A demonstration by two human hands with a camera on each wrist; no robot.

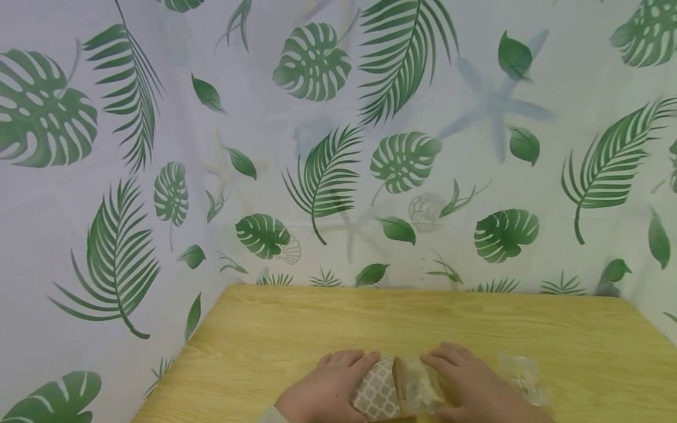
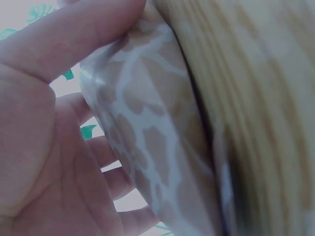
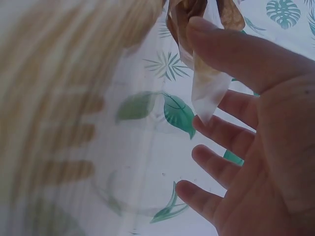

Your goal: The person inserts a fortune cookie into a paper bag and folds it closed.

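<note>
A small beige box [image 1: 378,390] with a white lattice pattern lies on the wooden table, its brown open end facing right. My left hand [image 1: 330,388] grips it, thumb on the near side and fingers on the far side; the patterned wall [image 2: 147,113] fills the middle of the left wrist view. At the open end is a clear plastic packet [image 1: 421,390] with pale contents too blurred to make out. My right hand [image 1: 471,385] holds this packet between thumb and fingers, its other fingers spread. A clear plastic corner [image 3: 206,88] hangs by the fingertips in the right wrist view.
A second clear packet [image 1: 523,379] with pale contents lies on the table just right of my right hand. The wood-grain table [image 1: 423,317] reaches back to a white leaf-print curtain [image 1: 338,194], which also runs along the left and right sides.
</note>
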